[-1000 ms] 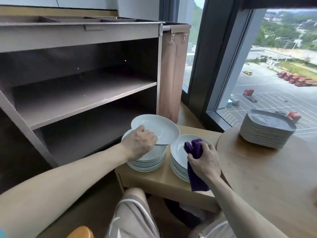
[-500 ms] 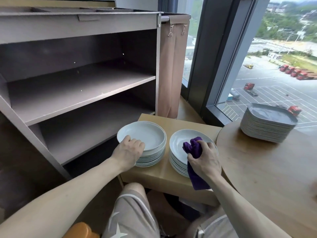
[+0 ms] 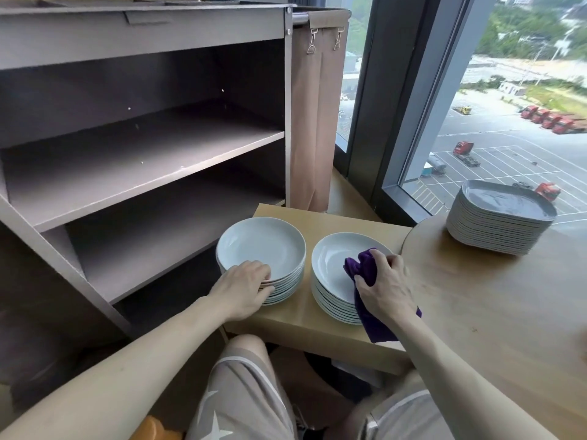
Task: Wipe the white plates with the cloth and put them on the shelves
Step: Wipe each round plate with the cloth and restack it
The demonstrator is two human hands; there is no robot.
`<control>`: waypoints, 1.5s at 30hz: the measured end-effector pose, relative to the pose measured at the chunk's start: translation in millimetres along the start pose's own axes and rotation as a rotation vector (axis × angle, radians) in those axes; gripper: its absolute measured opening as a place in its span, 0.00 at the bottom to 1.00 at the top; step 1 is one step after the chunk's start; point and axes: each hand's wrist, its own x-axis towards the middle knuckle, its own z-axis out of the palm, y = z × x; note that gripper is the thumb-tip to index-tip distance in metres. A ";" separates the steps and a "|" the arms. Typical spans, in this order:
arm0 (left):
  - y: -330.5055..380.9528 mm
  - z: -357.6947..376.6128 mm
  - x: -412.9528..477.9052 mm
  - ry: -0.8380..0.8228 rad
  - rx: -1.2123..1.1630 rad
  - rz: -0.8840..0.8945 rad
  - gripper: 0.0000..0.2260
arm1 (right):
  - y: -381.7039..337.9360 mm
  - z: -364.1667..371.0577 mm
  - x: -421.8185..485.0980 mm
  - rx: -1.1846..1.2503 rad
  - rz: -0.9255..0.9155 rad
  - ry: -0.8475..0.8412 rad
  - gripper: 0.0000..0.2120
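Left hand fingers curled over near rim of left plate stack, right hand fingers clenched round purple cloth on right plate stack, both stacks on low wooden table, shelves left, window beyond.

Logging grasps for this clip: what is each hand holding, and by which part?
The right hand grips the purple cloth by its bunched upper part. The left hand curls its fingers over the near rim of the left plate stack.
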 end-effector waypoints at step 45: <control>55.7 35.8 81.7 -0.249 0.198 -0.186 0.47 | -36.0 44.2 65.3 -0.226 -0.105 -0.142 0.18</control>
